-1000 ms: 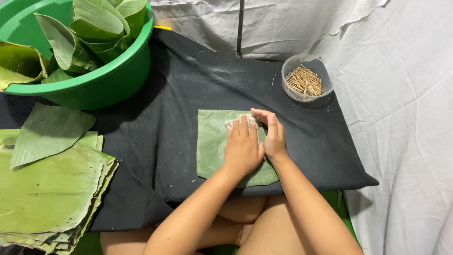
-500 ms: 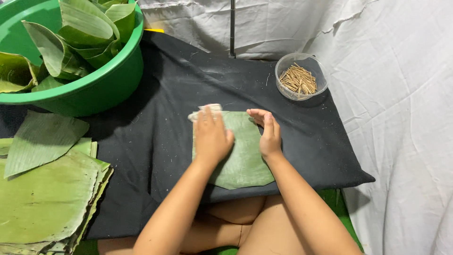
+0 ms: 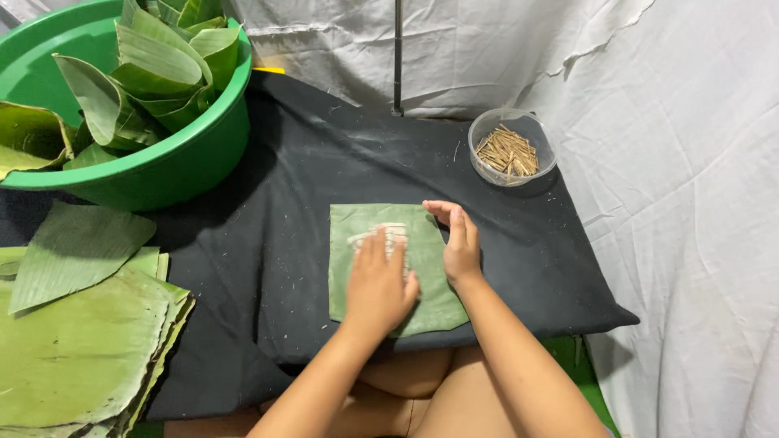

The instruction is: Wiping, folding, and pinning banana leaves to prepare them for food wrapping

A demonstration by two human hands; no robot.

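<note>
One white sheet [image 3: 698, 203] hung behind and to the right, covering the largest area. One black cloth [image 3: 268, 243] lay over the work surface. One green basin [image 3: 174, 162] stood at the far left, cut off by the frame edge, with several curled leaves [image 3: 154, 69] inside; their number could not be counted. One stack of flat banana leaves [image 3: 77, 357] lay at the near left, also cut off, its layers too close to count, with one loose leaf [image 3: 73, 247] on top.

One squared leaf piece [image 3: 345, 268] lay flat on the black cloth near the front edge, in the middle of the view. Both hands lay on it. The left hand [image 3: 377, 284] was spread flat, palm down, fingers extended and pressing the leaf, holding nothing. A pale patch [image 3: 391, 231] showed at its fingertips, blurred and hard to make out. The right hand [image 3: 461, 243] lay open, pressing the leaf's right edge, gripping nothing.

One clear round bowl [image 3: 487, 130] stood well apart at the far right of the cloth, holding many thin sticks [image 3: 507, 152], too many to count.
</note>
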